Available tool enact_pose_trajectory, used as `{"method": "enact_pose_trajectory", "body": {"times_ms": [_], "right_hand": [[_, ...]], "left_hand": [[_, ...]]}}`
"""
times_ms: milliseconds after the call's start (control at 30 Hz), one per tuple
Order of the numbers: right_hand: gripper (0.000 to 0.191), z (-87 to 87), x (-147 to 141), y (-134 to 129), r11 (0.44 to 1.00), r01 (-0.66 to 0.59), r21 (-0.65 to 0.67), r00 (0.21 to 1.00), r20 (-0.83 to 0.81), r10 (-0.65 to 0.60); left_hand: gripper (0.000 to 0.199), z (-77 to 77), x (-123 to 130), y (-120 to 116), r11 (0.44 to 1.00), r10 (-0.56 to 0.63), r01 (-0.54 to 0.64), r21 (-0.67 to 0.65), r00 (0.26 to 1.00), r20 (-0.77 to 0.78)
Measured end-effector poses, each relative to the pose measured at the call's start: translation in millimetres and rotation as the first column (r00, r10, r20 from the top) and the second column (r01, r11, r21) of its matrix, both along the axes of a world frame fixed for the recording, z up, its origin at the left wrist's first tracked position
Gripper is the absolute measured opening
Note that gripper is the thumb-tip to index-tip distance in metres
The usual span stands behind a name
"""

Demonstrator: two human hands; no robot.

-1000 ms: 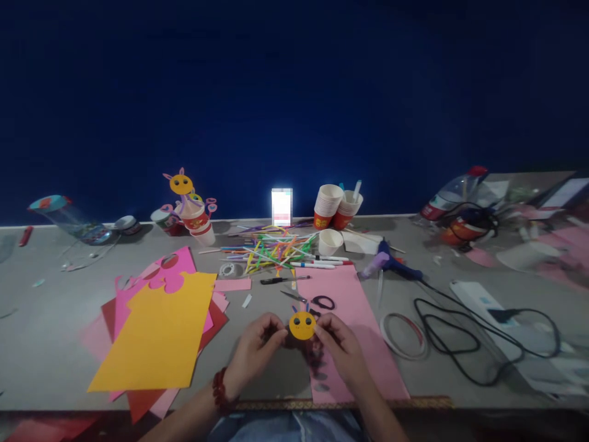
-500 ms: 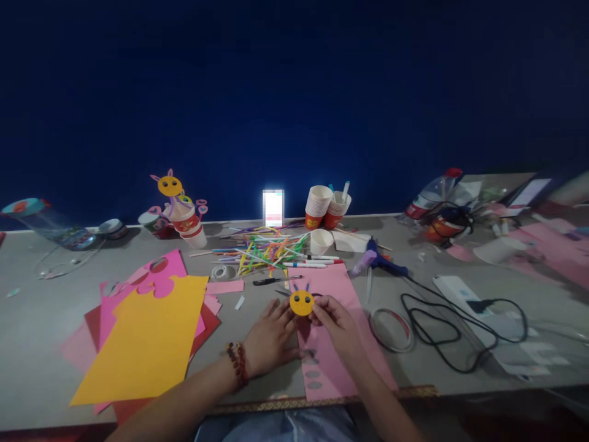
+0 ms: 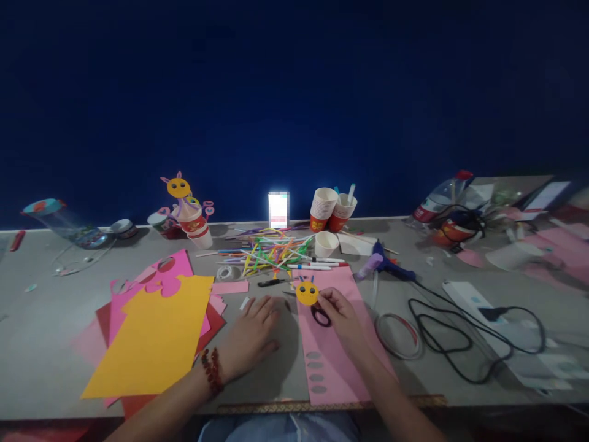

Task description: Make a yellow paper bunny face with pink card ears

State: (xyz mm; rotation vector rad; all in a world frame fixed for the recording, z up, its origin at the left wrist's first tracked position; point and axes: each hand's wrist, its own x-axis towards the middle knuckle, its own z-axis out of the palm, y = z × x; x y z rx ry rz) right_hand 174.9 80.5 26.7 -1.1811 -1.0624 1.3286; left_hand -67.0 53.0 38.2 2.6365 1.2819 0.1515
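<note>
A round yellow paper face [image 3: 307, 293] with two dark eyes and two upright antennae is pinched at its right edge by my right hand [image 3: 338, 310]. Below it, the black handle loop of a pair of scissors [image 3: 321, 317] shows on a pink sheet [image 3: 335, 374] with several oval holes. My left hand [image 3: 255, 328], a beaded bracelet at its wrist, rests palm down on the grey table with fingers apart, holding nothing. A small white scrap [image 3: 245, 303] lies just beyond its fingers.
Yellow sheet [image 3: 156, 344] over pink and red paper at left; coloured pipe cleaners [image 3: 276, 253], markers and stacked paper cups [image 3: 323, 210] behind. A glue gun [image 3: 391, 265], tape ring [image 3: 398, 336], black cable and power strip [image 3: 478, 319] lie right.
My left hand has moved left, away from the yellow face. My right hand still holds the face, slightly farther from me, and the scissors' handle is now more visible. The view has shifted slightly.
</note>
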Motion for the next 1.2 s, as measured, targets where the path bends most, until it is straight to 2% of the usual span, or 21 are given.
{"method": "enact_pose_trajectory", "body": {"times_ms": [167, 267, 333, 400, 467, 567, 633, 767, 833, 933, 1000, 1067, 1100, 1133, 1200], "right_hand": [[0.033, 6.8, -10, -2, 0.994, -0.033, 0.1, 0.994, 0.109, 0.022], [0.032, 4.9, -15, -3, 0.989, -0.077, 0.126, 0.99, 0.125, 0.061], [0.033, 1.1, -15, -3, 0.99, -0.058, 0.126, 0.992, 0.116, 0.043], [0.034, -3.4, -14, -2, 0.991, -0.032, 0.128, 0.993, 0.115, 0.017], [0.034, -7.4, -13, -1, 0.991, -0.019, 0.132, 0.993, 0.117, 0.004], [0.033, -11.2, -12, -1, 0.99, -0.015, 0.139, 0.992, 0.122, -0.002], [0.034, -12.1, -13, -2, 0.99, -0.02, 0.141, 0.992, 0.128, 0.002], [0.034, -10.5, -13, -3, 0.99, -0.03, 0.137, 0.99, 0.14, 0.011], [0.034, -8.6, -12, -4, 0.99, -0.036, 0.139, 0.989, 0.145, 0.015], [0.034, -6.7, -13, -3, 0.988, -0.063, 0.141, 0.986, 0.163, 0.039], [0.036, -7.0, -18, 2, 0.986, -0.093, 0.14, 0.982, 0.174, 0.068], [0.037, -8.3, -25, 9, 0.982, -0.13, 0.137, 0.978, 0.178, 0.104], [0.036, -9.1, -29, 14, 0.98, -0.147, 0.136, 0.977, 0.177, 0.122], [0.035, -9.8, -34, 18, 0.977, -0.165, 0.137, 0.974, 0.18, 0.139], [0.032, -11.2, -43, 27, 0.97, -0.196, 0.147, 0.967, 0.192, 0.167]], "left_hand": [[0.057, -1.8, -44, 9, 0.986, 0.146, -0.138, 0.098, 0.986, -0.084], [0.06, -8.4, -79, 13, 0.959, 0.253, -0.234, 0.161, 0.961, -0.109], [0.067, -14.6, -108, 11, 0.94, 0.301, -0.276, 0.201, 0.948, -0.107], [0.071, -20.4, -137, 7, 0.944, 0.273, -0.245, 0.222, 0.957, -0.102], [0.07, -24.8, -161, 0, 0.965, 0.164, -0.137, 0.222, 0.981, -0.107], [0.071, -30.1, -178, -7, 0.971, 0.091, -0.055, 0.231, 0.985, -0.147], [0.073, -35.1, -175, -9, 0.963, 0.116, -0.074, 0.261, 0.981, -0.153], [0.066, -46.0, -151, -1, 0.926, 0.235, -0.199, 0.319, 0.969, -0.076], [0.058, -45.7, -137, 5, 0.907, 0.279, -0.271, 0.322, 0.96, 0.022], [0.041, -33.0, -115, 14, 0.893, 0.301, -0.371, 0.255, 0.913, 0.276], [0.032, -20.0, -98, 21, 0.914, 0.297, -0.389, 0.114, 0.834, 0.466], [0.026, -9.4, -78, 29, 0.934, 0.34, -0.334, -0.126, 0.728, 0.595], [0.027, -6.2, -67, 34, 0.908, 0.419, -0.299, -0.295, 0.649, 0.635], [0.029, -4.8, -57, 38, 0.845, 0.526, -0.255, -0.469, 0.548, 0.65], [0.033, -6.2, -39, 46, 0.797, 0.588, -0.225, -0.561, 0.505, 0.632]]}}
